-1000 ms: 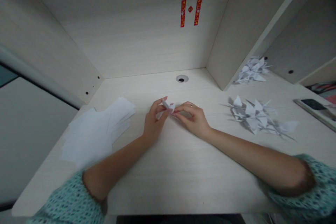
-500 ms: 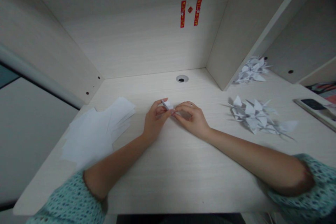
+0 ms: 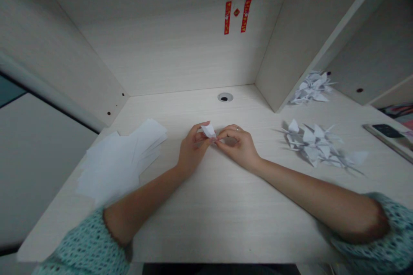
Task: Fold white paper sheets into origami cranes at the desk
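Note:
A small folded piece of white paper (image 3: 209,130) is held over the middle of the desk (image 3: 206,215). My left hand (image 3: 193,145) pinches it from the left, thumb below and fingers behind. From the other side, my right hand (image 3: 238,142) grips its lower right edge between thumb and forefinger, a ring on one finger. The fingertips of both hands almost meet and hide the paper's lower part.
Loose white paper sheets (image 3: 109,165) lie fanned at the left. Several folded paper cranes (image 3: 318,142) are heaped at the right, with another heap of them (image 3: 312,88) behind. A phone (image 3: 389,139) lies far right. A round cable hole (image 3: 225,97) is at the back.
The folded paper has turned a little between the fingers and shows a broader white face. Both hands stay pinched on it; the whole view has shifted slightly.

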{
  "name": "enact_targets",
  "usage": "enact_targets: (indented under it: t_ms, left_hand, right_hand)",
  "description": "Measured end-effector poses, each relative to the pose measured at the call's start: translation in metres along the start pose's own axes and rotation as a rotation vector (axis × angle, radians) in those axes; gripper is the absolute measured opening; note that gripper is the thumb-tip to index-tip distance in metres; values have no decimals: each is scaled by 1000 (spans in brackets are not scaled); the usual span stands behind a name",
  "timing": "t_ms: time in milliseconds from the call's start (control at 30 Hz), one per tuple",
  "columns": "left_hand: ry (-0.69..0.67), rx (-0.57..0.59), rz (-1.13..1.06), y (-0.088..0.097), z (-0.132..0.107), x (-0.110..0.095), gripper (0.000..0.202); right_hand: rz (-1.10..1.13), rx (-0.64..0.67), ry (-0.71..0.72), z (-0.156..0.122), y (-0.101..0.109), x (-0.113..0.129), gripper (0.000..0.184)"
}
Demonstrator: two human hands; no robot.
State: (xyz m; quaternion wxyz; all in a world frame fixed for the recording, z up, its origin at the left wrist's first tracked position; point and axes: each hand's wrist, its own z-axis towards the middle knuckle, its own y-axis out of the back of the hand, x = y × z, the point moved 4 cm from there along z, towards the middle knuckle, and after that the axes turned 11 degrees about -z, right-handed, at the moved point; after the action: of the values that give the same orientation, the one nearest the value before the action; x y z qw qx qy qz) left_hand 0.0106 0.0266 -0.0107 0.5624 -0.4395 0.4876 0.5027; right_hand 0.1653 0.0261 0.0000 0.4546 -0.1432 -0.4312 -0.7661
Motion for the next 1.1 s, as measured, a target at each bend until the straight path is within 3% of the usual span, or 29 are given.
enact_targets:
  t_ms: [500, 700, 800, 933, 1100]
  left_hand:
    - [0, -13, 55, 4, 2, 3, 52]
    - [25, 37, 24, 2, 3, 5, 53]
    - [49, 95, -17, -1, 2, 2, 52]
    - [55, 151, 7, -4, 1, -4, 52]
    - [31, 235, 93, -7, -2, -9, 37]
  right_hand:
    - [106, 10, -54, 1, -3, -5, 10]
    - [30, -116, -35, 3, 8, 0, 5]
    - [3, -138, 12, 2, 10, 3, 8]
    - [-54, -117, 111, -1, 10, 7, 27]
    - [-148, -99, 206, -3, 10, 9, 35]
